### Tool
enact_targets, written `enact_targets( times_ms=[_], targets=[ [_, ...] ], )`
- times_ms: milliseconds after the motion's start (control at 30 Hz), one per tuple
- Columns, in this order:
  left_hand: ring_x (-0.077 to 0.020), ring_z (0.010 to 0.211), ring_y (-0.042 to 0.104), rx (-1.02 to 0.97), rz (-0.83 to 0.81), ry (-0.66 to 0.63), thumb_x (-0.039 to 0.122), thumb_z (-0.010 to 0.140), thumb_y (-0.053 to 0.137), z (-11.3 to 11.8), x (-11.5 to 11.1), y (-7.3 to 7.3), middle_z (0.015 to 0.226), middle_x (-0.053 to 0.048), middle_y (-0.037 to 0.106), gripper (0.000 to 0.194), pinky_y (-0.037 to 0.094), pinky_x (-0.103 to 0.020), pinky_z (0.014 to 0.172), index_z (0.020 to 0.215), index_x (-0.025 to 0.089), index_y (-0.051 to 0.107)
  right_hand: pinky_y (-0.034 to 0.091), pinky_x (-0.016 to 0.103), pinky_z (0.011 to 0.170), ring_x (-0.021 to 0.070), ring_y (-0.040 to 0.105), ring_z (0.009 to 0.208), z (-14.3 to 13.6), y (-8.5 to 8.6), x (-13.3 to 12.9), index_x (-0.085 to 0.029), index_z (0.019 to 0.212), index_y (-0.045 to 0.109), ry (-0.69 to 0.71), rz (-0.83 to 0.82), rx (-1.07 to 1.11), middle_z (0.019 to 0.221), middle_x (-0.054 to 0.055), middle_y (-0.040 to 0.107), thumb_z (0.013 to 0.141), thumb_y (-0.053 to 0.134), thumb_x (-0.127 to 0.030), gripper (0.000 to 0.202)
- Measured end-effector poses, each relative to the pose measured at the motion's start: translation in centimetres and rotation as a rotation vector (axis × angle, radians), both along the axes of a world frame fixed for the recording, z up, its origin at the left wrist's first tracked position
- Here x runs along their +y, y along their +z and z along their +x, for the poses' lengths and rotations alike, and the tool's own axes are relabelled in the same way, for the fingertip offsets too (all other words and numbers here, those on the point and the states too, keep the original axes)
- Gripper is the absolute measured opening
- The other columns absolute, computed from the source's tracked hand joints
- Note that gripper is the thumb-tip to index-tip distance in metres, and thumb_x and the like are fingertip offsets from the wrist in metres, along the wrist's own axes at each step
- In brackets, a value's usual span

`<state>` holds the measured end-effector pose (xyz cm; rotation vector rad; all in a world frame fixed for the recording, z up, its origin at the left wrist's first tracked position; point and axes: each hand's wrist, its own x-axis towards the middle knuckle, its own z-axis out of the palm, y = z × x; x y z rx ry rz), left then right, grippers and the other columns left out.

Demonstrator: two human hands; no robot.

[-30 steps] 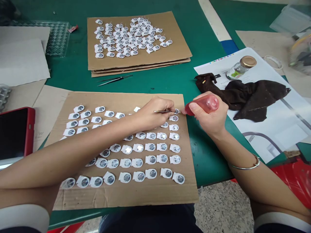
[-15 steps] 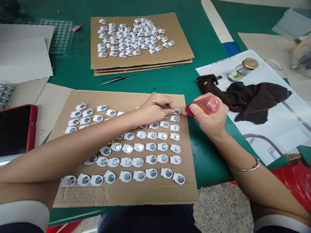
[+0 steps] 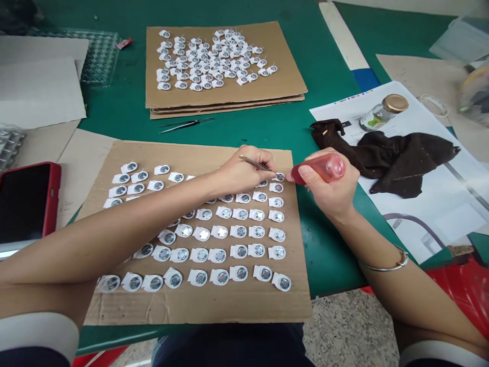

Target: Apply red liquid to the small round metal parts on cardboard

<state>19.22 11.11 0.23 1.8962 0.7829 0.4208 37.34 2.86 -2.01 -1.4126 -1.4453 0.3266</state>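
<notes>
I look down at a green table [image 3: 324, 255] with my two bare hands over it. My left hand [image 3: 248, 168] has its fingers closed on a thin metal tool [image 3: 250, 161]. The back end of the tool sticks up, and its front end points down to the right, by a little round piece [image 3: 280, 177]. That piece sits near the top right corner of a brown cardboard sheet [image 3: 198, 310].

My right hand [image 3: 338, 191] is wrapped around a soft red bottle [image 3: 323, 167], fingers closed and thumb on top. The bottle lies on its side in my hand, and its thin end points left, near the same piece. I cannot tell if anything touches it.

More white and silver round pieces [image 3: 239, 231] lie in rows on the sheet. My left arm hides some of them.

Past the sheet is a pair of tweezers [image 3: 187, 125], then a cardboard stack [image 3: 282, 61] with lots more pieces on top. To the right, a dark cloth [image 3: 405, 158] and a glass jar [image 3: 382, 113] lie on white paper [image 3: 458, 214]. A red phone case [image 3: 52, 196] is on the left.
</notes>
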Motion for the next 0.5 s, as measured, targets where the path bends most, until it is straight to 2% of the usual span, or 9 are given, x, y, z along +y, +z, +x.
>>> enact_targets(
  times_ms=[367, 500],
  targets=[
    [-0.0081, 0.055, 0.05, -0.028, -0.02, 0.001, 0.019, 0.072, 0.063, -0.03, 0.04, -0.19, 0.062, -0.001, 0.06, 0.007, 0.038, -0.022, 0.053, 0.069, 0.013, 0.064, 0.052, 0.039, 0.068, 0.0192, 0.061, 0.072, -0.18, -0.03, -0.01, -0.022, 0.078, 0.059, 0.003, 0.001, 0.0, 0.078, 0.004, 0.061, 0.069, 0.067, -0.04, 0.022],
    [-0.0075, 0.054, 0.049, -0.02, 0.002, 0.009, 0.018, 0.072, 0.063, 0.09, 0.17, -0.32, 0.061, 0.0, 0.06, 0.006, 0.037, -0.021, 0.051, 0.068, 0.014, 0.064, 0.049, 0.035, 0.055, 0.0185, 0.061, 0.065, -0.02, 0.05, 0.05, -0.023, 0.079, 0.058, -0.057, -0.012, 0.079, 0.073, 0.003, 0.061, 0.071, 0.064, -0.044, 0.024]
  ],
)
